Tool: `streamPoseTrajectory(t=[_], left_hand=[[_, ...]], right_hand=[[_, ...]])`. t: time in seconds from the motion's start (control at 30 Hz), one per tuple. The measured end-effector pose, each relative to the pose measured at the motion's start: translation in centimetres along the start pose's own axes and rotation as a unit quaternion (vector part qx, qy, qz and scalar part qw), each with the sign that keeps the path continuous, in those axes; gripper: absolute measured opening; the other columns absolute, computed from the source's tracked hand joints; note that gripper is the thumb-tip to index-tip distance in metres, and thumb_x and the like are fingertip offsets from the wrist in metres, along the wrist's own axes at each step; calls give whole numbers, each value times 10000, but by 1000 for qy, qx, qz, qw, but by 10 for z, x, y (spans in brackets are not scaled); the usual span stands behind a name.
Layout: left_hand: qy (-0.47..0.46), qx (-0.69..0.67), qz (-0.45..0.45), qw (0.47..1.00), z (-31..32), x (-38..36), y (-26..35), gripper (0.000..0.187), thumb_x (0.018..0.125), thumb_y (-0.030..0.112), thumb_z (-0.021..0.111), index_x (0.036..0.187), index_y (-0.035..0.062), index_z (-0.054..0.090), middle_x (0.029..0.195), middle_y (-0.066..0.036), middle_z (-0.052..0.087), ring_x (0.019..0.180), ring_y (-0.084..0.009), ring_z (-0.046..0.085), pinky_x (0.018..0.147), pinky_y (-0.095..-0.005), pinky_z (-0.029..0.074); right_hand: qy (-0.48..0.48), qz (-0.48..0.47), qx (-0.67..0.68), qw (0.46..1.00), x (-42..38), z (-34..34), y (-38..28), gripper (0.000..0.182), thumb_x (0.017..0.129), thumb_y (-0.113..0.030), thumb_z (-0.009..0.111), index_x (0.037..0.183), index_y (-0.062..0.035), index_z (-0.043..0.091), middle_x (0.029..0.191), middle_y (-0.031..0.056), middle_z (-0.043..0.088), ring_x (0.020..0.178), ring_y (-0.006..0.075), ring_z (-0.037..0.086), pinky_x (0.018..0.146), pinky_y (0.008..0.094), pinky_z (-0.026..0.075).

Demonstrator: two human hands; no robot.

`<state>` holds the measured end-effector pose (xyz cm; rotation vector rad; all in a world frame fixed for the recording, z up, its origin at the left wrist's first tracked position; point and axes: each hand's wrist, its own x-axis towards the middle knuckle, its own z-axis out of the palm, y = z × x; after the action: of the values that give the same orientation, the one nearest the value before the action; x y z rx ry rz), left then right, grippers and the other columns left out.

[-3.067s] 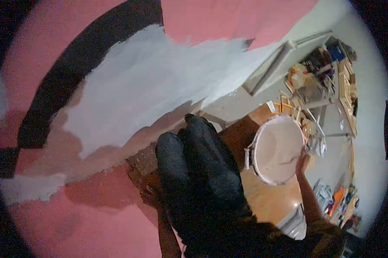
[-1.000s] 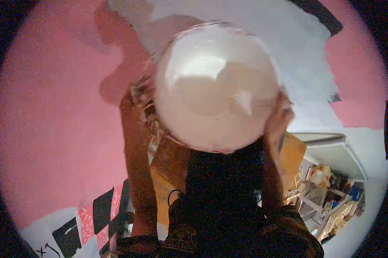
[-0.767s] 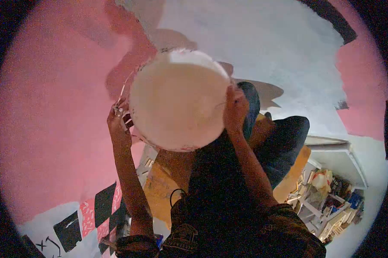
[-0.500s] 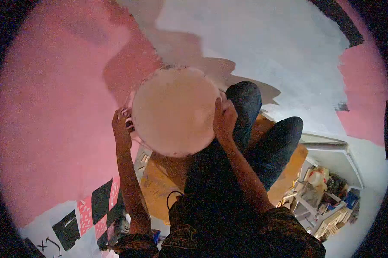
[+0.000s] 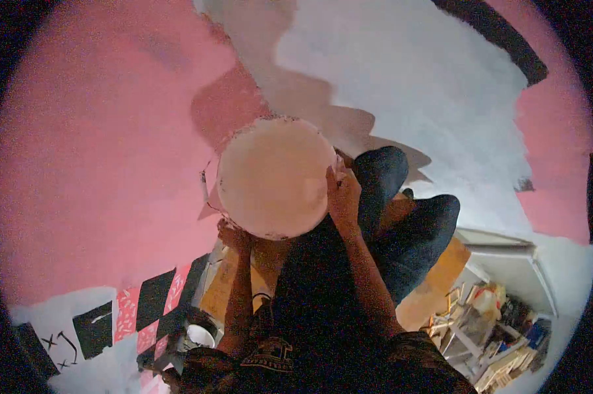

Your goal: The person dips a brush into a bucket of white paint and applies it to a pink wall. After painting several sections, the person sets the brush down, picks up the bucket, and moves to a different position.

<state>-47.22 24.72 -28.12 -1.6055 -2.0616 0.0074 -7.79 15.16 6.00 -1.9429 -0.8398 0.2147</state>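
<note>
Before my body is a round paint bucket (image 5: 273, 180), seen from above, with a pale pinkish-beige top and paint smears around its rim. My right hand (image 5: 343, 194) grips the rim on the right side, thumb over the top edge and fingers at the outer side. At the lower left of the rim, my left hand (image 5: 234, 235) is closed against the bucket's edge, its fingers partly hidden. A thin wire handle (image 5: 204, 187) stands out from the bucket's left side, above my left hand.
A wall painted pink (image 5: 112, 164) and pale grey (image 5: 401, 79) fills the background. My bent legs (image 5: 414, 223) are right of the bucket, over an orange-brown surface (image 5: 428, 295). Wood scraps (image 5: 506, 368) and bags lie at lower right; a white cup-like container (image 5: 200, 336) stands lower left.
My left hand has moved from the bucket's left side down to its lower-left edge, leaving the wire handle exposed. My right hand stays on the right rim. The view has shifted slightly.
</note>
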Motion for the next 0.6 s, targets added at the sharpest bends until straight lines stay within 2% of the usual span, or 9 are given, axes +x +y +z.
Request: streamPoseTrajectory(t=[0.03,0.1,0.23,0.3,0.4,0.43,0.5,0.6], left_hand=[[-46,-89,42,994,-28,-8,-4,481,842,323,460,1265,99,419,1198,-79,512,953,-271,554,782,-365,461],[-65,-217,120,967,-70,-17,-7,478,839,304,472,1261,86,421,1156,-88,525,928,-269,555,772,-367,457],[-46,-287,165,943,-90,-16,-5,473,834,266,495,1253,60,425,1070,-106,550,879,-266,557,753,-372,450],[-26,-305,176,936,-98,-14,-5,470,831,247,507,1250,48,427,1027,-115,563,854,-264,559,744,-375,446],[22,-307,186,933,-114,-18,-1,467,827,218,524,1244,28,430,963,-129,582,817,-261,560,729,-379,440],[34,-290,184,939,-118,-18,2,467,825,208,530,1242,22,431,942,-134,589,804,-260,561,725,-380,438],[47,-243,197,949,-117,-17,16,418,841,180,522,1218,20,443,853,-120,585,743,-241,561,681,-360,443],[-147,-284,110,941,-80,-29,8,321,864,164,513,1152,26,482,739,-81,553,682,-211,550,631,-327,435]], right_hand=[[15,-24,0,1000,-2,-2,2,343,873,-268,546,829,72,554,819,203,572,776,346,574,677,385,445],[32,-55,-3,998,1,-1,5,344,872,-267,546,808,71,553,838,210,575,789,353,573,679,387,447],[-16,-32,-45,998,-2,-6,0,319,877,-254,539,799,55,560,939,219,588,826,352,579,709,381,453],[-57,-61,-71,994,3,-9,-5,280,880,-232,538,831,43,562,1007,214,589,836,337,585,730,371,452],[-80,114,-24,990,8,-22,-16,258,878,-203,545,818,47,566,1069,214,578,852,311,581,749,357,446],[-128,64,-86,986,6,-29,-13,382,906,-266,466,1144,30,507,1169,226,518,1076,364,500,913,394,391],[-134,62,-73,986,2,-35,2,392,909,-260,464,1167,33,496,1113,219,537,1017,356,520,873,385,408],[-140,107,-34,984,-4,-40,4,418,913,-252,462,1200,51,470,1000,207,548,908,337,535,798,374,425]])
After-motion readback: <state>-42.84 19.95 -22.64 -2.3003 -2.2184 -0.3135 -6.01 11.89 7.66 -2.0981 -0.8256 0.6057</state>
